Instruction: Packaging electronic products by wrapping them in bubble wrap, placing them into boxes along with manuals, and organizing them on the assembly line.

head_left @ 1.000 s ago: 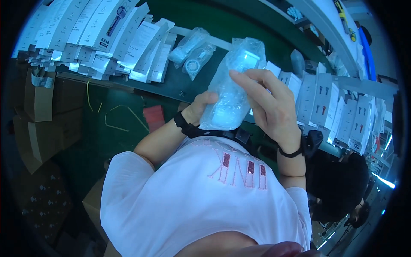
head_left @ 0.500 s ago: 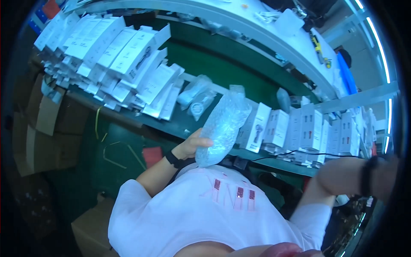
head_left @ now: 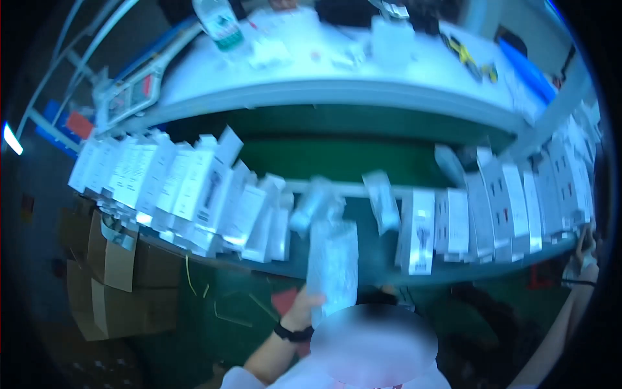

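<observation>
My left hand [head_left: 302,312], with a dark band at the wrist, grips a bubble-wrap bag [head_left: 333,264] by its lower left side. The bag stands upright in front of the shelf edge, and what it contains is not clear. Just behind it lie a wrapped item in clear plastic [head_left: 312,202] and another small bagged item [head_left: 382,202]. Stretched out to the far right, my right hand [head_left: 587,245] is beside the row of white boxes at the rim of the view. Its fingers are too small and blurred to read.
Upright white boxes [head_left: 194,188] with raised flaps crowd the shelf's left side. More white boxes [head_left: 505,207] line the right. Above is a white worktop [head_left: 311,61] with a bottle [head_left: 220,26] and a yellow-black tool [head_left: 463,55]. Cardboard cartons [head_left: 123,295] stand at lower left.
The view has levelled out and shifted. My right arm, bent close by at the lower right before, now reaches out to the far right. My left hand still holds the bubble-wrap bag.
</observation>
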Demonstrator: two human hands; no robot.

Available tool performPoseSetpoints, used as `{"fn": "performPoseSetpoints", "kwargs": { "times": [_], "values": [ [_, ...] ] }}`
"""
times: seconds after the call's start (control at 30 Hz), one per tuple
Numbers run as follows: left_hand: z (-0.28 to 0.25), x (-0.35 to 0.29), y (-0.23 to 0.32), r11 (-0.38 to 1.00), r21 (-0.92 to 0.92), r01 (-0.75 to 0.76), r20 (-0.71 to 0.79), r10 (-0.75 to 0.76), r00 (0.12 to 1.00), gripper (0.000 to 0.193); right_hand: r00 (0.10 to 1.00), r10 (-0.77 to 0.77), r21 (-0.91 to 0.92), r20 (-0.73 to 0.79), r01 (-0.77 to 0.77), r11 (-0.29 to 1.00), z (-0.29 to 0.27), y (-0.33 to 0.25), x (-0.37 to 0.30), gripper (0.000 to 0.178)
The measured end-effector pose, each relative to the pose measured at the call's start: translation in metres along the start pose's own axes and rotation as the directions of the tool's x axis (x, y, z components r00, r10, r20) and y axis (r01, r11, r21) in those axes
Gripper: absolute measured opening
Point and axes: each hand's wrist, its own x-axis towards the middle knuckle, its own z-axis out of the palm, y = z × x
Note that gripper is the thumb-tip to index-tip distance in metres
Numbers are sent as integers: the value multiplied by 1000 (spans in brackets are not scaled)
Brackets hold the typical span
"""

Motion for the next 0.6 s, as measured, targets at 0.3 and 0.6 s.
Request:
{"fn": "performPoseSetpoints", "kwargs": {
  "times": [0.3,0.6],
  "values": [
    [10,2,-29,946,-130,296,-15,-301,954,75,982,84,440,-170,0,898,53,-44,-49,59],
    [66,24,6,967,-62,246,283,-220,934,72,984,91,846,-153,83,527,89,-42,-58,55]
  ]
}}
